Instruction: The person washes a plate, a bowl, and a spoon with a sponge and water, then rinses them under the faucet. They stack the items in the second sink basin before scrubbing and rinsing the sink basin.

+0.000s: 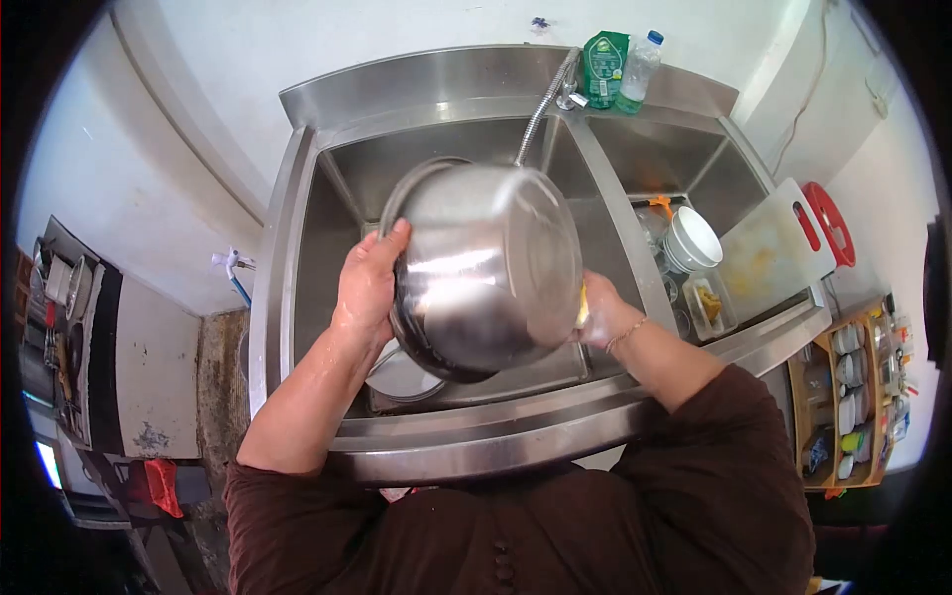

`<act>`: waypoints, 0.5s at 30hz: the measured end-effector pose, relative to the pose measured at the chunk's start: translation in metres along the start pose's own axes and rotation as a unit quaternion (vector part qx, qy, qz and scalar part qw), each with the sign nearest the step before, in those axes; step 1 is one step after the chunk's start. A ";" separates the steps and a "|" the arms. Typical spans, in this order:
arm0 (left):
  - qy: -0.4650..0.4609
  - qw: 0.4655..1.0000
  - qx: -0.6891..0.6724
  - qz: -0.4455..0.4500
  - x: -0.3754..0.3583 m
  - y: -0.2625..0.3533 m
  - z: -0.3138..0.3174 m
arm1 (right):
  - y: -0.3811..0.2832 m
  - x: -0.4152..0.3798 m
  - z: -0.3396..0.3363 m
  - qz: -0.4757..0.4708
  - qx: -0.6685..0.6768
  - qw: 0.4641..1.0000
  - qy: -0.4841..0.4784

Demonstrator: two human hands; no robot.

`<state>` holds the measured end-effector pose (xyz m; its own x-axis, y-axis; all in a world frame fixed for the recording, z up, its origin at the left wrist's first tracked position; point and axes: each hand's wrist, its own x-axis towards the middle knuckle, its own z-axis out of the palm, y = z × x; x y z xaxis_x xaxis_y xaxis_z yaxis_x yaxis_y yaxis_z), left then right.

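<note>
A large shiny metal pot (476, 268) is tilted on its side above the left sink basin (327, 208), its base turned to the right. My left hand (367, 283) grips the pot's rim at the left, thumb on the outer wall. At the base side, my right hand (600, 312) is closed on a yellow sponge (582, 305), of which only a small part shows. Below the pot, a round metal lid or plate (405, 379) lies in the basin, partly hidden. A flexible metal hose (540, 114) hangs behind the pot.
White bowls (694, 240), a clear container (710, 307) and an orange-handled item (658, 203) are in the right basin. A white cutting board (778, 253) leans there beside a red one (829, 223). A green pouch (604, 69) and a bottle (640, 74) stand on the back ledge.
</note>
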<state>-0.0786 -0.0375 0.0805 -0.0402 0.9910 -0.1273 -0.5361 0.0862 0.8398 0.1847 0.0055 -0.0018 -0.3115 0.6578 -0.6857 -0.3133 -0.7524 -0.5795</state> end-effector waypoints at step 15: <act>-0.026 0.997 -0.003 0.077 0.002 0.024 -0.009 | -0.036 -0.051 0.127 -0.719 -0.385 0.562 0.138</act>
<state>-0.0989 -0.0347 0.0954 -0.0795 0.9964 0.0309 -0.5321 -0.0686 0.8439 0.0979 0.0032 0.1100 -0.0486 0.6534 0.7554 0.4511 0.6891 -0.5671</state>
